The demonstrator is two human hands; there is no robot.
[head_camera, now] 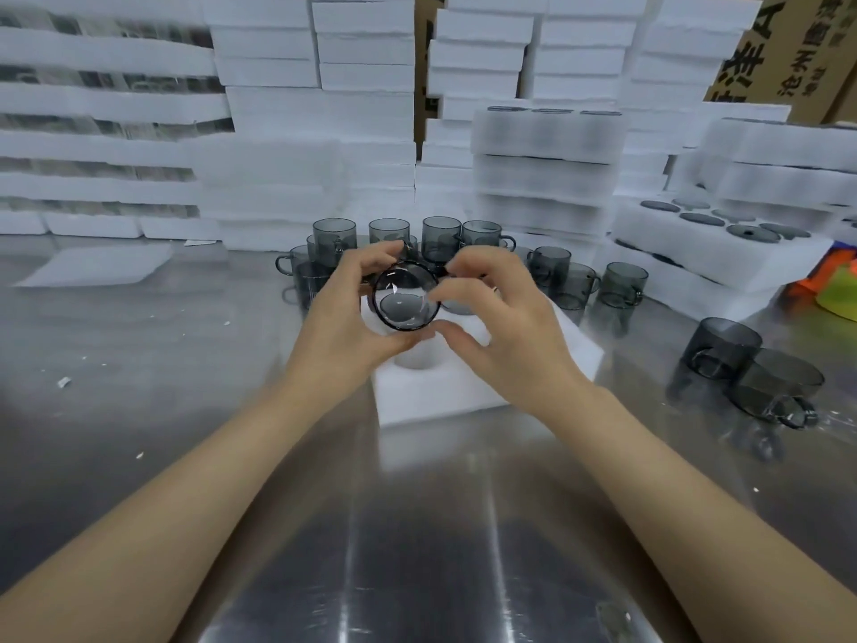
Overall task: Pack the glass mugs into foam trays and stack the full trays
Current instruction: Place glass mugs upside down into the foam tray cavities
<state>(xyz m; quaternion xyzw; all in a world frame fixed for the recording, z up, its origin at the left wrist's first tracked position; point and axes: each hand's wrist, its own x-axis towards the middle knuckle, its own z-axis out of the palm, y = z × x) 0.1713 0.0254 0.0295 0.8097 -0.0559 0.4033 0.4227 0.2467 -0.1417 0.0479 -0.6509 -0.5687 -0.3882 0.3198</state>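
Observation:
Both my hands hold one smoky grey glass mug tipped so its mouth faces me, above a white foam tray on the steel table. My left hand cups the mug from the left and beneath. My right hand pinches its rim and right side with thumb and fingers. An empty round pocket of the tray shows just under the mug; most of the tray is hidden by my hands. Several more grey mugs stand in a cluster behind.
Two mugs lie on their sides at the right. Foam trays with mugs in them are stacked at the right and back right. Tall piles of empty foam wall off the back. A flat foam sheet lies at the left.

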